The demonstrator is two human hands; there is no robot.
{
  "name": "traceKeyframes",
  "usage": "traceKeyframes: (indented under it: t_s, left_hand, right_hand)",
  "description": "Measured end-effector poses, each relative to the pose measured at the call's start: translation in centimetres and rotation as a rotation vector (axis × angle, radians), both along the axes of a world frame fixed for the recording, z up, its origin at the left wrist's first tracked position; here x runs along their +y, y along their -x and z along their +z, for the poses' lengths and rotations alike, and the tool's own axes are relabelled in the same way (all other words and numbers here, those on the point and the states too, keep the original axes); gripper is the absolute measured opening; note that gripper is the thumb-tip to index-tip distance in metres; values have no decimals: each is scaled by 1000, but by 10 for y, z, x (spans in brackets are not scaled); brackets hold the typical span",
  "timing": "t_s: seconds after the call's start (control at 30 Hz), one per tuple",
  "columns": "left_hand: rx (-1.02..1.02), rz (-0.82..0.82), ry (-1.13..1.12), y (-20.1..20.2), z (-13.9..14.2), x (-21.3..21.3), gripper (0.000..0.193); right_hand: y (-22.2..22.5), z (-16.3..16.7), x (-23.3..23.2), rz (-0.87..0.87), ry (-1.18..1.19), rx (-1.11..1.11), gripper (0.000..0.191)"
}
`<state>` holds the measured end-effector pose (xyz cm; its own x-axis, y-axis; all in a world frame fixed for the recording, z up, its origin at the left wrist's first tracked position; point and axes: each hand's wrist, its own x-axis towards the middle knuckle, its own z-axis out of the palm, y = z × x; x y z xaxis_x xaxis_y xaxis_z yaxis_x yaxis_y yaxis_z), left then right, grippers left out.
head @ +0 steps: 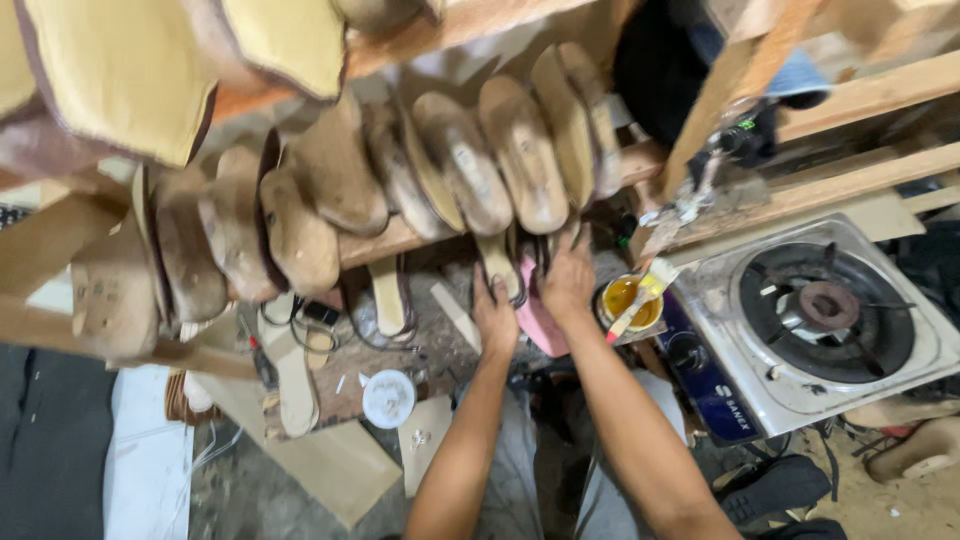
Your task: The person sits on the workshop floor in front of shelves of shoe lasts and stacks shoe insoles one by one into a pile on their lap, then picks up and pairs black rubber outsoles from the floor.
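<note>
Wooden rack: a row of worn shoe lasts, each with a sole fixed, none removed. White round lid: lying on the bench. Left hand: fingers curled on an insole piece under the rack; grip partly hidden. Right hand: reaching beside it; cannot tell its hold. Glue tin: open, brush resting across. Gas stove: unlit. Gluing appears midway.

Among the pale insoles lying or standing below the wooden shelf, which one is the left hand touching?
The left hand touches the narrow beige insole standing just under the shelf edge, beside the right hand. The other insoles, such as the long pale insole, lie further left, untouched.
</note>
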<state>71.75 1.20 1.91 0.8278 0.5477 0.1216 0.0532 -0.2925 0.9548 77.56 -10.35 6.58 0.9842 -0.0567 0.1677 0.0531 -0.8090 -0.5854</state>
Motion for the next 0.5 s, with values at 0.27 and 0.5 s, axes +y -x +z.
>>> traceKeyframes:
  t_s: [0.27, 0.5]
  left_hand:
    - [-172, 33, -265, 38, 36, -7, 59]
    - [-353, -70, -346, 109, 83, -42, 58]
  right_hand:
    - [32, 33, -6, 78, -37, -368, 78]
    - [170, 17, -76, 158, -28, -321, 62]
